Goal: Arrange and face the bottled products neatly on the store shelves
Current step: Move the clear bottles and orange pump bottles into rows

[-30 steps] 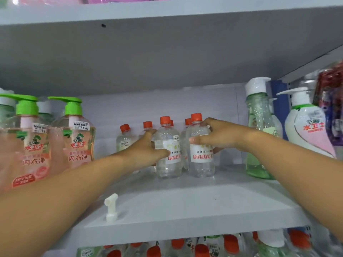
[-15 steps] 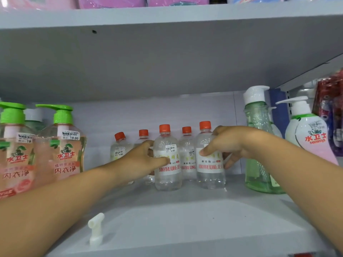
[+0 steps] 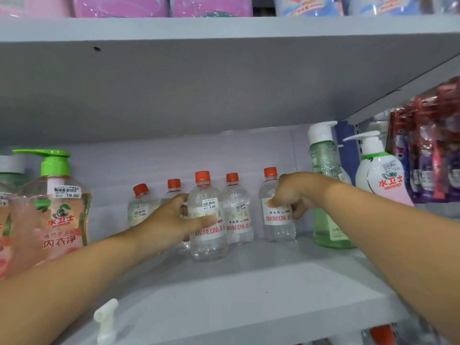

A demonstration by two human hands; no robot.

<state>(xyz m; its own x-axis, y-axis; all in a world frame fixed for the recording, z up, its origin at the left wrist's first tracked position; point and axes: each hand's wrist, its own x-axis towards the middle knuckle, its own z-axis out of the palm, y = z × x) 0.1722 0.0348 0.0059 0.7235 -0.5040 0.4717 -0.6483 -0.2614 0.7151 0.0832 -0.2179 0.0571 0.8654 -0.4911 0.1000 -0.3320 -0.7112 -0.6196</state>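
The left hand holds a clear plastic bottle with an orange cap on the grey shelf. The right hand holds another clear orange-capped bottle farther right.

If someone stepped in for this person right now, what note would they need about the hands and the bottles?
Left hand: grips the front bottle, thumb across its label.
Right hand: pinches the right bottle at its label.
Five small orange-capped bottles stand upright mid-shelf; the back-left bottle and one partly hidden behind the left hand sit further back, the middle bottle between the two held.
Done: held labels face out.
Left: pull the back ones forward, even the row. A white plastic piece sits at the shelf edge.
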